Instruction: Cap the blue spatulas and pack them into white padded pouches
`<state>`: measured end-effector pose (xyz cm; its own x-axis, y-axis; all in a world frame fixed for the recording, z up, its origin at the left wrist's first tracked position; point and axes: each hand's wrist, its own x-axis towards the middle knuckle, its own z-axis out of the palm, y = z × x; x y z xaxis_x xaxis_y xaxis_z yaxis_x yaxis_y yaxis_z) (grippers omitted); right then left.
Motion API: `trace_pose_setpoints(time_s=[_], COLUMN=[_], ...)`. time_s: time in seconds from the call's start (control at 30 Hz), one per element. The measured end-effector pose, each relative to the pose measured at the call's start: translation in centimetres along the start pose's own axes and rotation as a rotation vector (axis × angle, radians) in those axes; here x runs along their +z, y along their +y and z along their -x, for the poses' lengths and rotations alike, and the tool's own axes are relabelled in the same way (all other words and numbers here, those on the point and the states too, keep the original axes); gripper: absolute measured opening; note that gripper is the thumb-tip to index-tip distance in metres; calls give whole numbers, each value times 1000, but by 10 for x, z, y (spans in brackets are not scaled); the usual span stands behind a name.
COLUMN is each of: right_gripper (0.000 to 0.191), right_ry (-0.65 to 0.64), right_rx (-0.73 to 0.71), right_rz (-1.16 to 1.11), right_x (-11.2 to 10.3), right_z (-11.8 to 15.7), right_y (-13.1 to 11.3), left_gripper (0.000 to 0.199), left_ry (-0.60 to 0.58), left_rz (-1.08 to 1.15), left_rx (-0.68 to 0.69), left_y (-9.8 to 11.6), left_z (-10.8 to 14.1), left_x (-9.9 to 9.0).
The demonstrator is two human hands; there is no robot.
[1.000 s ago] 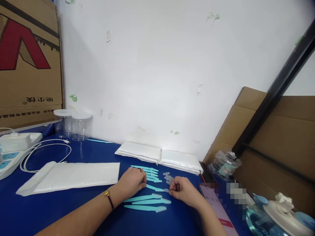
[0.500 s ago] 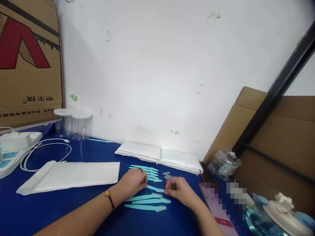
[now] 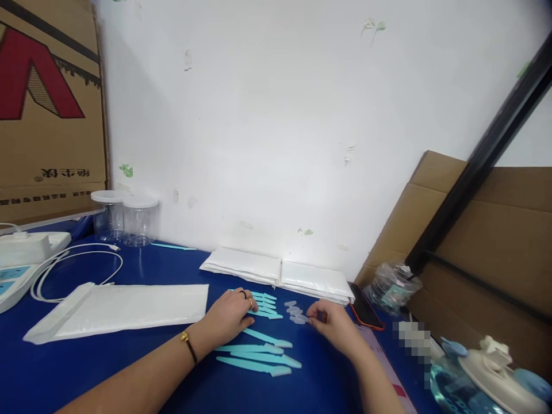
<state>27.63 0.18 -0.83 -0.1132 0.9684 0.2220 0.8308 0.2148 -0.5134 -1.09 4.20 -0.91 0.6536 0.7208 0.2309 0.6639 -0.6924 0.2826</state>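
My left hand (image 3: 232, 315) lies over the handle ends of a row of teal eyebrow razors (image 3: 268, 307), thumb and forefinger a little apart. One teal razor (image 3: 272, 339) rests just below its thumb. Closer to me, several more razors (image 3: 259, 361) lie roughly side by side, blade ends to the right. My right hand (image 3: 331, 323) is closed in a pinch at the edge of a small pile of clear plastic blade caps (image 3: 295, 310), its fingertips on the nearest cap (image 3: 299, 319).
White padded mailers (image 3: 241, 263) lie against the wall, and another mailer (image 3: 129, 310) to the left. Clear jars (image 3: 140, 223), a power strip (image 3: 21, 270) and a white cable (image 3: 121, 261) stand further left. A phone (image 3: 365, 307) and a lidded jug (image 3: 487, 374) are on the right.
My left hand has let go of the razor and moved up and left to the row. My right hand has moved up and right from the razor's tip to the clear caps.
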Motion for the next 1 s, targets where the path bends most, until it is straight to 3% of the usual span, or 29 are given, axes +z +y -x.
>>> trace_pose_setpoints(time_s=[0.3, 0.47, 0.67, 1.0], right_gripper=[12, 12, 7, 5], right_ry=[-80, -172, -96, -165], right_rx=[-53, -3, 0, 2], right_rz=[64, -24, -86, -179], right_x=[16, 16, 19, 29], right_z=[1, 1, 1, -1], right_y=[-9, -10, -6, -12], left_gripper=[14, 11, 11, 9], left_ry=[-11, -31, -32, -18], left_rz=[-29, -10, 4, 61], left_rx=[43, 24, -1, -33], left_y=[0, 2, 2, 2], left_z=[-1, -2, -3, -3], left_x=[3, 2, 2, 4])
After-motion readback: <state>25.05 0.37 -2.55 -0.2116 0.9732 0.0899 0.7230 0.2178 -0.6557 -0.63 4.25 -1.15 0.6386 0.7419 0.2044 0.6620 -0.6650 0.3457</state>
